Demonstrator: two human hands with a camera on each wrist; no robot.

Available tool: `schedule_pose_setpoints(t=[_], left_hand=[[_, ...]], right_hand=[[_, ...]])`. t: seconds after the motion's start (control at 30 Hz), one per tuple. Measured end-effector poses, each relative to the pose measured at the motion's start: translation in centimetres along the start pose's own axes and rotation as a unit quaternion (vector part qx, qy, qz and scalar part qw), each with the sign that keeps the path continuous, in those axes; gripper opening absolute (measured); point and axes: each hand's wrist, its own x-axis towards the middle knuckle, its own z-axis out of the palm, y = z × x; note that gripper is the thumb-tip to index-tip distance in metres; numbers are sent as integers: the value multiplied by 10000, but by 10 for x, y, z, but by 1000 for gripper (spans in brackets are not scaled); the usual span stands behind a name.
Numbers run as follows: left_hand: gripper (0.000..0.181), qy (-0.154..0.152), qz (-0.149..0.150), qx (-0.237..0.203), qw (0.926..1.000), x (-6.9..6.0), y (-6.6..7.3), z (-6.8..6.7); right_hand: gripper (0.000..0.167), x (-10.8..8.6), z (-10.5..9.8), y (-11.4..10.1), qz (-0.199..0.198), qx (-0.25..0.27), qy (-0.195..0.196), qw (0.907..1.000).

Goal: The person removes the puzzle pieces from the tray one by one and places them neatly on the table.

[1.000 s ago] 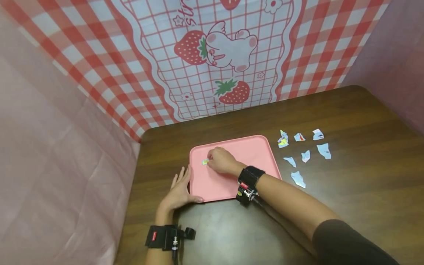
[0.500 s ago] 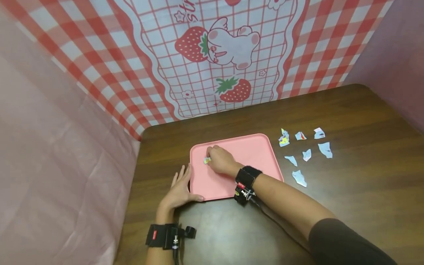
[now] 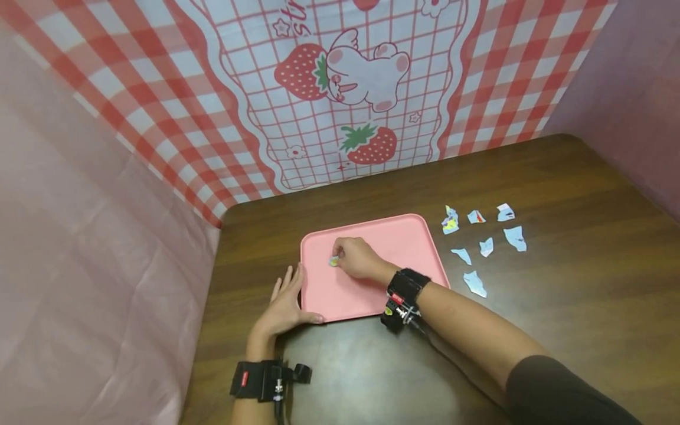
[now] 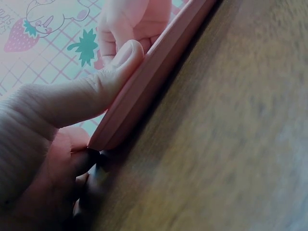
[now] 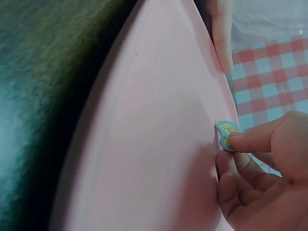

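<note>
A shallow pink tray (image 3: 409,248) with rounded corners lies on the table. Above its left half my right hand (image 3: 361,257) pinches a small scrap of paper (image 3: 333,261). Close up in the right wrist view, the scrap (image 5: 228,135) is light blue with a yellow print, pinched between thumb and fingers at the tray's surface. My left hand (image 3: 283,304) rests at the tray's near left corner, fingers stretched along the left side and thumb at the front edge. In the left wrist view the left thumb (image 4: 115,67) lies against the tray rim (image 4: 144,77).
Several torn paper pieces lie right of the tray, among them a yellow-printed one (image 3: 450,222), a red-marked one (image 3: 476,216) and a pale blue one (image 3: 474,284). A checked strawberry cloth (image 3: 366,82) hangs behind the wooden table (image 3: 574,236); a pale curtain (image 3: 106,265) is at left.
My right hand stays over the tray's left part, shifting slightly and turning with the scrap in its fingers. The left hand keeps its place at the tray corner. The view shifts a little.
</note>
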Motion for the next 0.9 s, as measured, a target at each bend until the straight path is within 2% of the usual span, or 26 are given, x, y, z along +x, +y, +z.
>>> schedule_pose_setpoints(t=[0.23, 0.47, 0.57, 0.9], left_hand=[[133, -48, -80, 66, 9999, 0, 0, 1], [133, 125, 170, 60, 9998, -1, -1, -1], [134, 145, 143, 61, 9998, -3, -2, -3], [138, -34, 112, 19, 9999, 0, -1, -2]], right_hand=[[11, -12, -8, 7, -4, 263, -113, 9996], [12, -31, -24, 15, -78, 362, -69, 9993], [11, -37, -32, 18, -74, 539, -33, 9985], [9, -70, -66, 36, 286, 1056, 272, 9936]])
